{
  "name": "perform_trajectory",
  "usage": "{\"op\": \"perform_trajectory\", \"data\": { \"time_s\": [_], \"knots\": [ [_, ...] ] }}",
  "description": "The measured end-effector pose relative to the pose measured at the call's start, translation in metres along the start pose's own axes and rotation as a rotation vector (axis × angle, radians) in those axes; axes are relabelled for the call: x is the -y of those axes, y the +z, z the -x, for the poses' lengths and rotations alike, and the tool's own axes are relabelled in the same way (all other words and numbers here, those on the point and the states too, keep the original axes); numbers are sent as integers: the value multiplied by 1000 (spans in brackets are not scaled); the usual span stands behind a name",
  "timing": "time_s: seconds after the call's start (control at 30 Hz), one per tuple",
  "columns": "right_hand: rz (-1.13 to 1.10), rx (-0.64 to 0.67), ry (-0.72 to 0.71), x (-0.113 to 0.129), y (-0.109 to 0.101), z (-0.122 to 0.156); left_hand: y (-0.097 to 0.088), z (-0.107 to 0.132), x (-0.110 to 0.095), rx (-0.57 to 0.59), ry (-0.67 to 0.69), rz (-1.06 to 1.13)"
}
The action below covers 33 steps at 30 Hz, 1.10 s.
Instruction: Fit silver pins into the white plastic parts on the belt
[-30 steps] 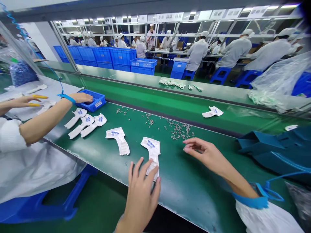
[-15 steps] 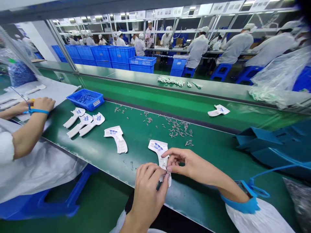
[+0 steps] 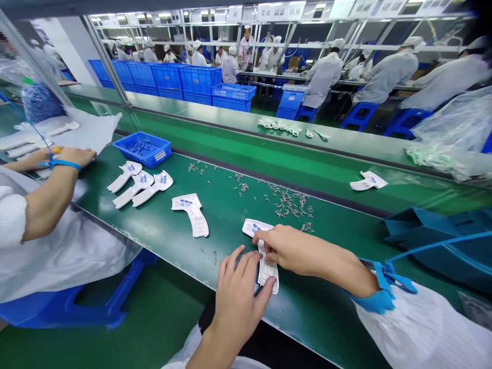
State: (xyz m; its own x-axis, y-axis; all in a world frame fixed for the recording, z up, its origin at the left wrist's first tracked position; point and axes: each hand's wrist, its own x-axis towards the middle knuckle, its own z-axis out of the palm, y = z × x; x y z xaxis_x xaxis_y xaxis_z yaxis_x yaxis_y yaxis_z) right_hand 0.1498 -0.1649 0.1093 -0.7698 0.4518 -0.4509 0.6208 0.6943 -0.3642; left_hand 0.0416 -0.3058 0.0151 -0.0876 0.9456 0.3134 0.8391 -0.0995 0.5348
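Hall: rows of workers [image 3: 323, 79] are sitting at benches at 12 o'clock, beyond a glass partition.

Belt: green conveyor belt [image 3: 319, 312] is stretching across the view from 9 o'clock to 3 o'clock.

Neighbour: co-worker's hand [image 3: 75, 157] is reaching over white sheeting at 9 o'clock.

Supplies: blue tray [image 3: 154, 159] is sitting at 10 o'clock, holding small parts, while a plastic bag [image 3: 42, 102] of blue parts is hanging farther out.

Progress: three white pieces [image 3: 140, 184] are lying side by side at 9 o'clock, and another white piece [image 3: 191, 215] is lying alone at 8 o'clock, all showing blue marks. Metal bits [image 3: 290, 204] are lying loose at 3 o'clock, many of them remaining. Whether any piece is finished is too small to tell.

Held piece: white piece [image 3: 268, 271] is lying flat on the belt at 6 o'clock, under the hands.

Right hand [image 3: 292, 251]: closing over the piece's upper edge, fingertips gripping it.

Left hand [image 3: 236, 302]: staying open, fingers spreading just beside the piece.
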Motion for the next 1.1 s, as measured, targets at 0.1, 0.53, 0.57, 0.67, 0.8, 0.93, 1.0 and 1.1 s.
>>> {"op": "perform_trajectory", "data": {
  "time_s": [0.1,0.53,0.57,0.67,0.8,0.93,1.0,1.1],
  "knots": [
    [-11,77,-49,0,-6,-3,0,0,0,-6,1,17],
    [51,167,23,7,-11,-14,0,1,0,13,-25,55],
    [56,158,18,6,-10,-14,0,1,0,11,-28,57],
    [90,139,-13,4,-7,-14,0,1,0,6,-29,55],
    [137,148,-29,6,-8,-15,0,1,-1,5,-24,52],
    [170,165,1,8,-10,-16,0,2,0,7,-25,56],
    [190,162,28,7,-10,-18,0,2,0,5,-29,53],
    [205,157,62,6,-7,-21,1,1,0,4,-31,43]
  ]
}}
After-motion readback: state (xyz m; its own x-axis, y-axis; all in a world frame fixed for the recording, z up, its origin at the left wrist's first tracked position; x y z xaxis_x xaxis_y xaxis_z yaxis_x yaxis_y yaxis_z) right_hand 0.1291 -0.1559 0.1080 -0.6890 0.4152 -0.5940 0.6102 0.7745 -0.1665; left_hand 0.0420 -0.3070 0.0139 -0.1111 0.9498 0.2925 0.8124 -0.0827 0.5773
